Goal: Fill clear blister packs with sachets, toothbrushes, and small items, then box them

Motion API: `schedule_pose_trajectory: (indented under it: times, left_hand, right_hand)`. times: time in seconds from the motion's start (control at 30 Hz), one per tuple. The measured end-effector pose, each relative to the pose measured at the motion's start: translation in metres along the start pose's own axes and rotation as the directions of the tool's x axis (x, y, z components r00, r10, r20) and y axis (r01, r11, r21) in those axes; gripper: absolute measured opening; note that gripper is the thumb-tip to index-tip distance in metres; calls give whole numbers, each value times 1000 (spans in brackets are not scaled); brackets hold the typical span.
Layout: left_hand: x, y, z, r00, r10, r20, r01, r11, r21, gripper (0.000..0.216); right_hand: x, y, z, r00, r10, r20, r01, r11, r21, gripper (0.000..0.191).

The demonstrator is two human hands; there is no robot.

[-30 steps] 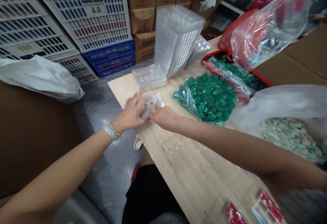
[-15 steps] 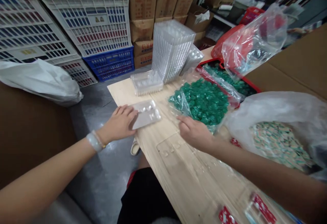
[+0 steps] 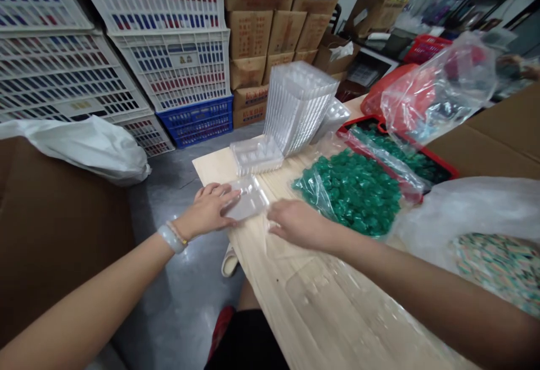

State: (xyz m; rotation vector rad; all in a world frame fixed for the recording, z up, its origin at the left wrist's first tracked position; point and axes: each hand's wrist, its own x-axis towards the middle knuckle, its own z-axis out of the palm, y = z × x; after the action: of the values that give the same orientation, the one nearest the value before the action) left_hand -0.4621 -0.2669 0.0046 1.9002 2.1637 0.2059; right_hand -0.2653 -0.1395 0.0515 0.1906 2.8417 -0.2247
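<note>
Fingers spread, my left hand (image 3: 211,210) lies on the left side of a shallow clear plastic tray (image 3: 248,204) at the table's left edge. Just right of that tray is my right hand (image 3: 297,225), its fingers curled together. Something transparent shows beneath the right fingertips, but I cannot make out what they hold. Closer to me, a flat clear plastic piece (image 3: 314,285) rests on the wooden table (image 3: 261,271). Beyond the hands stand a low stack of clear trays (image 3: 256,156) and a tall stack of clear trays (image 3: 297,108).
A heap of green wrapped pieces (image 3: 354,187) lies right of the hands, before a red-rimmed tray (image 3: 439,165). A white bag (image 3: 485,207) with small multicoloured pieces is at the right. Plastic crates (image 3: 172,69) and cardboard boxes (image 3: 251,32) are stacked behind.
My right hand has moved left, away from the green heap and close to the tray under my left hand. The left hand stays on that tray. The camera view has shifted.
</note>
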Motion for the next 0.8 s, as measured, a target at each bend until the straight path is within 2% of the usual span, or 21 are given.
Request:
schedule_pose_trajectory:
  times: [0.07,0.13,0.2,0.3,0.4,0.5,0.6,0.7,0.73,0.77,0.8]
  left_hand:
    - [3,-5,0,999,16,35,-16,1000,-19,67]
    - [6,-11,2,998,32,47,-30,999,-45,66]
    - [7,-15,4,998,44,41,-41,997,-66,65]
    - [5,-14,6,998,51,19,-50,996,-70,63]
    - [-1,-3,9,999,17,-37,-18,1000,-23,63]
    - [-6,14,15,997,-2,-77,6,999,45,42]
    - [-7,28,22,998,58,-39,-56,998,42,15]
    - [-1,38,23,991,65,-117,-70,997,-44,10]
    - [2,40,22,982,62,-180,-79,993,-84,10]
    - [6,43,20,967,61,-248,-95,987,-129,10]
    - [10,44,18,951,72,-302,-126,978,-165,10]
  right_hand:
    - [32,8,1,985,-125,-121,136,986,94,20]
    - [58,16,9,972,-195,-132,215,964,156,16]
    - [71,23,19,967,-217,-132,240,950,199,11]
    - [75,30,26,961,-230,-155,262,937,233,9]
    - [74,27,25,961,-238,-145,262,947,187,10]
    - [71,11,22,967,-215,-136,226,972,67,12]
    - [53,-12,25,966,-140,-219,144,990,-1,17]
    - [15,-20,34,916,18,-400,-15,1000,10,27]
    - [-2,-15,39,878,113,-466,-111,993,33,30]
    - [-22,-5,45,814,241,-528,-242,968,69,31]
    - [-45,8,50,722,385,-575,-392,912,119,32]
